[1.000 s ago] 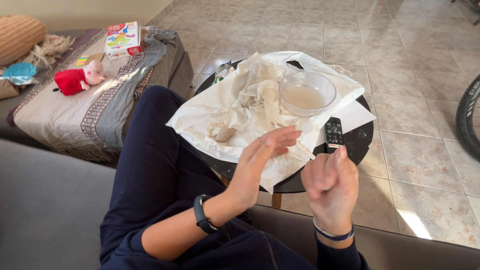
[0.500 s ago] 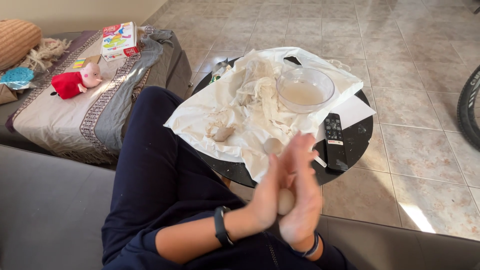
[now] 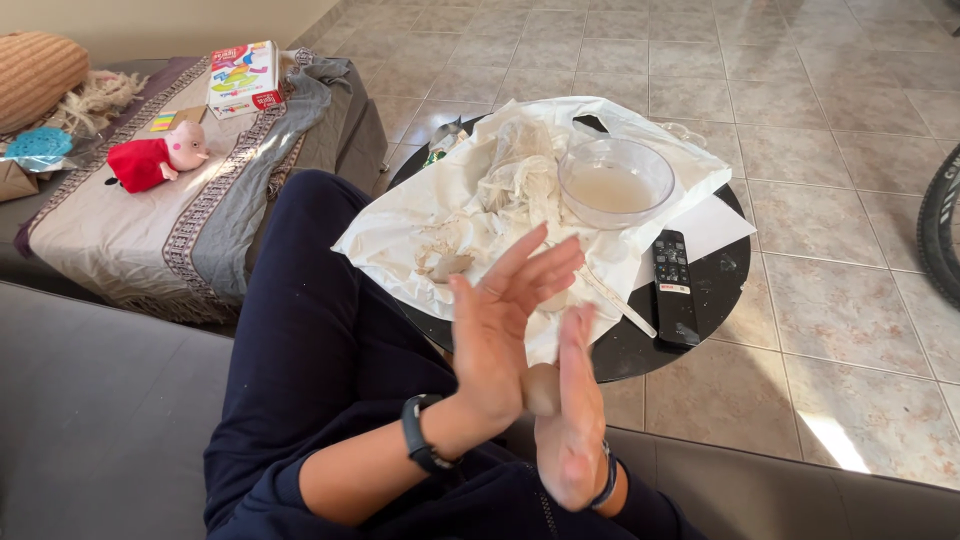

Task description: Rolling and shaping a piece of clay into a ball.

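Observation:
My left hand (image 3: 505,325), with a black band on its wrist, and my right hand (image 3: 575,420) press palm to palm above my lap. A small beige ball of clay or dough (image 3: 543,388) sits squeezed between the two palms. The fingers of both hands are stretched out flat. Just beyond the hands stands a round black table (image 3: 720,280) covered by a white plastic sheet (image 3: 400,225). A small beige lump (image 3: 450,265) lies on the sheet.
On the table are a clear bowl (image 3: 615,182) of cloudy liquid, a black remote control (image 3: 674,285), a thin white stick (image 3: 622,303) and crumpled white wrapping (image 3: 520,165). A bench at left holds a red and pink plush toy (image 3: 155,160) and a colourful box (image 3: 243,77). A bicycle tyre (image 3: 937,225) shows at right.
The hands were apart a second ago, then closed together on the ball. Now my left hand has slid forward across my right palm.

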